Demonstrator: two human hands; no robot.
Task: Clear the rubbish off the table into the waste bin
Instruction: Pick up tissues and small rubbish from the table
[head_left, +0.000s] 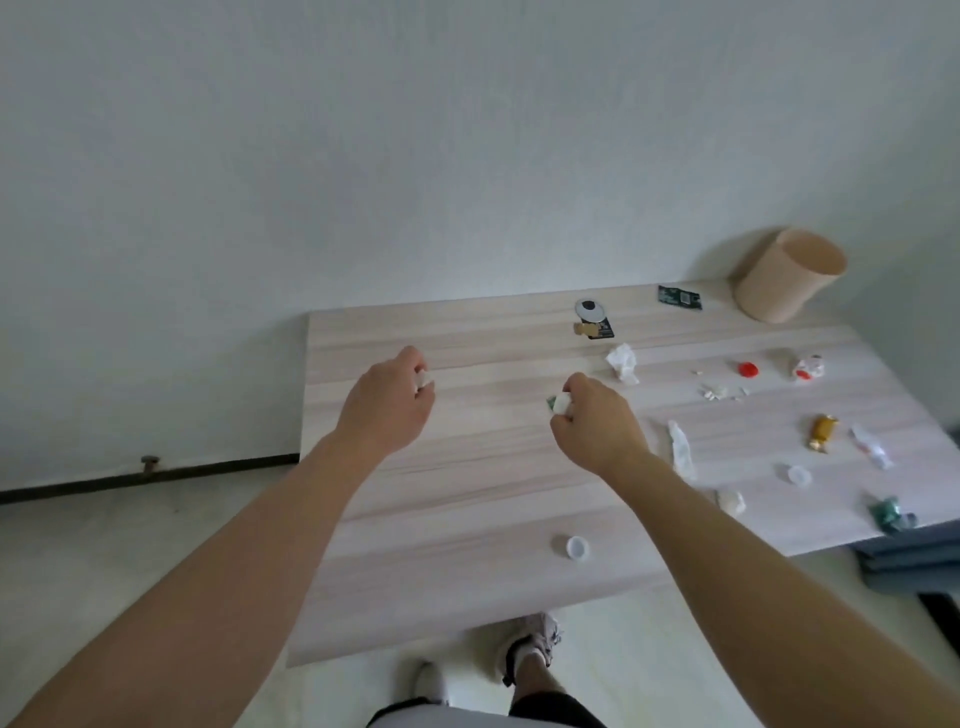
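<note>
My left hand (388, 400) hovers over the left part of the wooden table (467, 493), its fingers curled round a small white scrap (425, 378). My right hand (597, 415) is over the table's middle and grips a crumpled white and green wrapper (558, 402). The beige waste bin (787, 275) stands at the table's far right corner, well beyond both hands. Rubbish lies across the right half: a crumpled white tissue (622, 362), a red cap (748, 369), a gold sweet wrapper (822, 431), a green wrapper (889, 513) and a white cap (576, 546).
A dark green packet (679, 297) and a round black and white lid (590, 309) lie near the back edge by the wall. White paper bits (719, 391) and a long white wrapper (681, 450) sit right of my right hand. My feet (535, 644) stand at the front edge.
</note>
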